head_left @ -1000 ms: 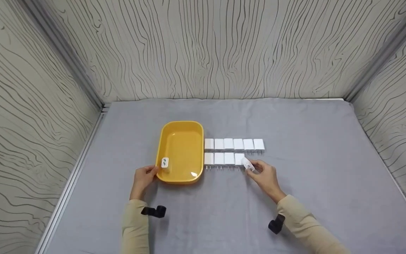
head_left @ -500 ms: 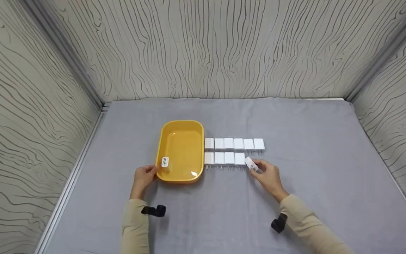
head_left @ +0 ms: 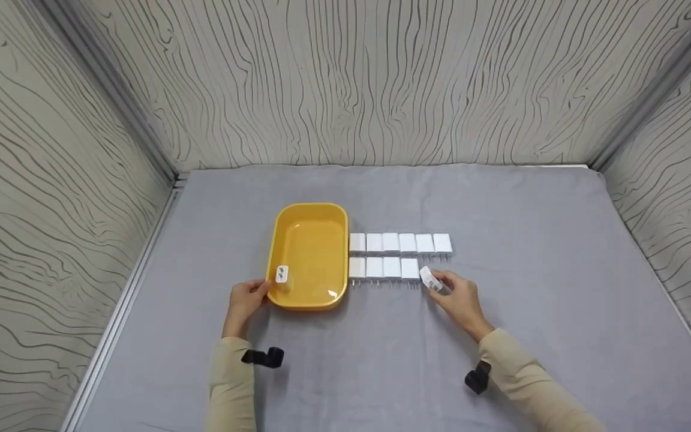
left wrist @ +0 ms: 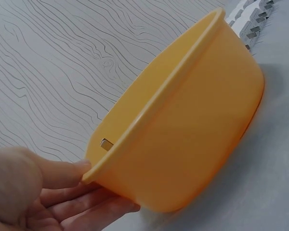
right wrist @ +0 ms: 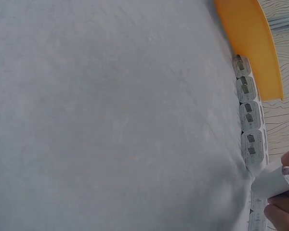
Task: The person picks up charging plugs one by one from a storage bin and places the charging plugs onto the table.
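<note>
A yellow plastic basin (head_left: 309,258) stands left of centre in the head view. My left hand (head_left: 248,305) grips its near-left rim, with the thumb over the edge and the fingers against the outer wall, as the left wrist view shows. One white plug adapter (head_left: 282,274) lies inside, prongs upward. Right of the basin, several more adapters (head_left: 391,267) form two rows, prongs toward me. My right hand (head_left: 460,301) pinches a tilted white adapter (head_left: 430,279) just beyond the right end of the nearer row. In the right wrist view, that held adapter (right wrist: 269,184) shows a blank white face.
The farther row of adapters (head_left: 390,242) extends further right than the nearer one. Grey cloth (head_left: 375,372) covers the table. Wood-grain panels (head_left: 345,84) close in the back and both sides. A black wrist camera (head_left: 264,357) sits on the left sleeve, another on the right.
My right hand has drawn a little to the right with the adapter, away from the end of the nearer row. The left hand and basin stay in place.
</note>
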`<action>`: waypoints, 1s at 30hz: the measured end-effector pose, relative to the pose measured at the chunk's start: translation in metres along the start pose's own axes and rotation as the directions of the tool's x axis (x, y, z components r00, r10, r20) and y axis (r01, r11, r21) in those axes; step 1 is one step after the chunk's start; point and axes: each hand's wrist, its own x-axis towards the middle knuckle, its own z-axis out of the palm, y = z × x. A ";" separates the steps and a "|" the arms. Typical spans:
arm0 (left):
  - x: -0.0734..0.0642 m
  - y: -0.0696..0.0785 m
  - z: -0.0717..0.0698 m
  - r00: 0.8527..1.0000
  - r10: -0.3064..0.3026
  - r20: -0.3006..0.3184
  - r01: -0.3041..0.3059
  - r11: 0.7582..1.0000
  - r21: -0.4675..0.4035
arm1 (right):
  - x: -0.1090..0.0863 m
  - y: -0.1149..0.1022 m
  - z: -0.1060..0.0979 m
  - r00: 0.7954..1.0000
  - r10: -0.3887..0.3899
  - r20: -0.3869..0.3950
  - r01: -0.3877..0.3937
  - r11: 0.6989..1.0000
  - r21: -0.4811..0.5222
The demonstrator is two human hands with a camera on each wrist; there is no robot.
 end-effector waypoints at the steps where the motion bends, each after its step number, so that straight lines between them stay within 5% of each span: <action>1: 0.000 0.000 0.000 1.000 0.004 0.002 -0.004 1.000 0.001 | 0.001 0.000 -0.001 1.000 0.004 0.002 -0.004 1.000 -0.003; 17: 0.003 -0.001 0.000 0.999 0.050 -0.020 -0.047 0.993 0.111 | 0.010 0.003 -0.005 0.997 -0.080 0.023 0.082 0.988 -0.132; 30: 0.003 -0.001 0.001 1.000 0.023 -0.020 -0.020 0.991 0.132 | 0.017 0.010 -0.003 0.985 -0.161 0.057 0.170 0.950 -0.260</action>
